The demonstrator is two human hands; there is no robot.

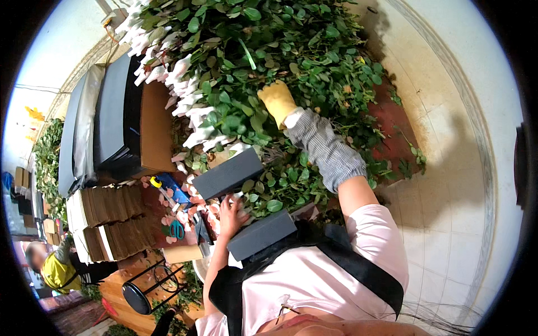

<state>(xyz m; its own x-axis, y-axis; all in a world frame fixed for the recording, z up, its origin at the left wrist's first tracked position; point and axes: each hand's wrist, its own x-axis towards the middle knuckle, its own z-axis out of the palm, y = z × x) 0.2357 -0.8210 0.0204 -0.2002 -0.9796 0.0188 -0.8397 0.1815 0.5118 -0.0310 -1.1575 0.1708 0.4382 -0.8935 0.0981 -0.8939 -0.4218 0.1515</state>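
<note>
Leafy green cut stems (319, 56), white-wrapped heads (180, 68) leftward, lie right under the yellow-gloved right hand (277, 102); can't tell if it's gripping tbh.

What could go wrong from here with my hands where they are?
Your bare left hand might get nicked if it drifts toward the teal scissors lying nearby. Unlike your gloved right hand, it could also get scratched by the leafy stems. And sprigs at the red table's right edge may fall off.
</note>
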